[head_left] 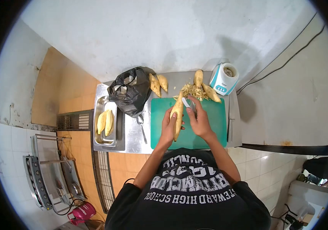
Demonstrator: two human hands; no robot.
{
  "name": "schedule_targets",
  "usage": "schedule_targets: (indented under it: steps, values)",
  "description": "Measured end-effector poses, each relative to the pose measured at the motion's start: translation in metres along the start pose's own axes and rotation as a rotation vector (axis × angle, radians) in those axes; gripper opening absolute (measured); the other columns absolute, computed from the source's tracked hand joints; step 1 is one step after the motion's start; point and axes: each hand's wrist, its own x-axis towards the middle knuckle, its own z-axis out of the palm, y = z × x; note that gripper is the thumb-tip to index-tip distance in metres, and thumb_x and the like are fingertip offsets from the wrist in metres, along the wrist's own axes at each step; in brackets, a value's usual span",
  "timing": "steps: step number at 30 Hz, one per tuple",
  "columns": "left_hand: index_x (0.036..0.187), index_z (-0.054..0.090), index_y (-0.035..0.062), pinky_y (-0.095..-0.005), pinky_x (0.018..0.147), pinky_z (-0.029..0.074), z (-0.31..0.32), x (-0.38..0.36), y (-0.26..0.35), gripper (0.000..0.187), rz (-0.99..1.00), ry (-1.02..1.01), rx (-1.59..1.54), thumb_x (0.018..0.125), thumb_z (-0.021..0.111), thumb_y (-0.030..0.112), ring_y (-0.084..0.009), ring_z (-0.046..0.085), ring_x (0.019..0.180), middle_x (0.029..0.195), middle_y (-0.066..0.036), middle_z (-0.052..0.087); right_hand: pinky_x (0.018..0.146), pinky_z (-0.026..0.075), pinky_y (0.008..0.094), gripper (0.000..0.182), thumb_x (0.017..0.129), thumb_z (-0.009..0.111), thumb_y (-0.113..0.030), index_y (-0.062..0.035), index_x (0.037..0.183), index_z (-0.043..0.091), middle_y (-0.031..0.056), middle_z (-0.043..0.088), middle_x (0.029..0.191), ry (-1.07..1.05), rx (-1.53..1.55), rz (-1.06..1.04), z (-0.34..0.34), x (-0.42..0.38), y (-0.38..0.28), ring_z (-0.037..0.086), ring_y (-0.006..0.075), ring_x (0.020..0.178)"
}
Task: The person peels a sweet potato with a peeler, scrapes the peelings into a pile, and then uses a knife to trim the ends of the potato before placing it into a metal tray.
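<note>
My left hand (pixel 169 125) is wrapped round a long yellowish root (pixel 178 115), which stands nearly lengthwise above the green cutting board (pixel 213 132). My right hand (pixel 198 119) grips a small pale peeler (pixel 186 102) beside the root's upper part. A heap of peelings (pixel 193 91) lies at the board's back edge. Two more roots, one upright in view (pixel 198 78) and one slanted (pixel 212 93), rest at the peelings.
A black plastic bag (pixel 130 92) and two roots (pixel 155 85) are at the back left. A metal tray (pixel 115 140) holds peeled roots (pixel 105 122). A spoon (pixel 141 122) lies left of the board. A white and blue blender base (pixel 224 79) stands back right; a knife (pixel 230 124) lies at right.
</note>
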Motion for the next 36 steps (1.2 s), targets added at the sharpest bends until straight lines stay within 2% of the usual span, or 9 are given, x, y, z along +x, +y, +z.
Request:
schedule_targets:
  steps: [6,15,22,23,24,25,27,32,36]
  values:
    - [0.15,0.042,0.0073,-0.0252,0.058,0.052,0.0,-0.002,0.009,0.049,0.037,0.059,0.061,0.109,0.045,0.034,-0.0129,0.061,0.081,0.108,-0.008,0.062,0.059,0.046,0.0414,0.041,0.103,0.056,-0.016,-0.0106,0.143,0.048,0.0152,0.058,0.068,-0.027,-0.094,0.069,0.0,0.009,-0.022,0.059,0.0283,0.057]
    - [0.15,0.045,0.0084,-0.0223,0.05,0.048,0.005,-0.001,0.004,0.05,0.08,0.066,0.081,0.107,0.05,0.035,-0.0119,0.061,0.077,0.107,-0.007,0.064,0.064,0.05,0.0449,0.04,0.103,0.056,-0.016,-0.0118,0.142,0.048,0.0189,0.064,0.072,-0.019,-0.132,0.108,0.001,0.015,-0.029,0.068,0.0358,0.066]
    - [0.149,0.046,0.005,-0.0245,0.051,0.05,0.004,0.0,0.001,0.05,0.103,0.081,0.084,0.108,0.049,0.033,-0.0125,0.063,0.076,0.107,-0.008,0.066,0.065,0.052,0.0458,0.04,0.103,0.056,-0.017,-0.0121,0.142,0.048,0.0194,0.065,0.073,-0.049,-0.12,0.161,0.002,0.016,-0.034,0.068,0.037,0.067]
    - [0.149,0.046,0.005,-0.0245,0.051,0.05,0.004,0.001,0.0,0.05,0.101,0.081,0.084,0.108,0.049,0.033,-0.0125,0.063,0.076,0.107,-0.008,0.066,0.062,0.048,0.0423,0.039,0.104,0.054,-0.018,-0.0115,0.143,0.047,0.0173,0.06,0.071,-0.048,-0.098,0.148,0.004,0.016,-0.032,0.061,0.0292,0.062]
    - [0.149,0.046,0.0044,-0.0246,0.053,0.051,0.004,0.002,-0.002,0.049,0.141,0.088,0.103,0.108,0.049,0.032,-0.0123,0.063,0.077,0.109,-0.009,0.066,0.059,0.043,0.0388,0.039,0.106,0.052,-0.019,-0.0109,0.143,0.047,0.0151,0.055,0.07,-0.046,-0.077,0.134,0.005,0.016,-0.031,0.053,0.0213,0.058]
    - [0.148,0.046,0.0037,-0.0247,0.054,0.051,0.004,0.002,-0.004,0.049,0.18,0.096,0.12,0.109,0.048,0.032,-0.0122,0.063,0.078,0.111,-0.009,0.066,0.059,0.043,0.0388,0.039,0.106,0.052,-0.019,-0.0109,0.143,0.047,0.0151,0.055,0.07,-0.046,-0.077,0.135,0.005,0.017,-0.031,0.053,0.0213,0.058]
    - [0.149,0.045,0.0033,-0.0258,0.058,0.053,0.001,0.004,-0.007,0.049,0.178,0.1,0.155,0.109,0.048,0.031,-0.012,0.062,0.08,0.113,-0.009,0.065,0.061,0.048,0.0452,0.039,0.104,0.056,-0.017,-0.0115,0.141,0.048,0.0196,0.062,0.07,-0.034,-0.137,0.119,0.004,0.017,-0.031,0.064,0.0368,0.062]
    - [0.15,0.042,0.001,-0.0273,0.072,0.055,0.006,0.0,-0.002,0.049,0.128,0.103,0.117,0.11,0.045,0.029,-0.0128,0.062,0.095,0.125,-0.012,0.062,0.061,0.048,0.0452,0.039,0.103,0.056,-0.017,-0.0111,0.141,0.048,0.0198,0.06,0.07,-0.043,-0.082,0.154,0.012,0.01,-0.023,0.063,0.0371,0.062]
    - [0.151,0.039,-0.0015,-0.0305,0.094,0.05,0.004,0.007,-0.009,0.048,0.262,0.109,0.137,0.112,0.039,0.026,-0.0177,0.057,0.115,0.136,-0.014,0.057,0.062,0.048,0.0453,0.04,0.103,0.057,-0.018,-0.0113,0.141,0.048,0.0198,0.06,0.07,-0.065,-0.072,0.149,0.012,0.003,-0.029,0.064,0.037,0.063]
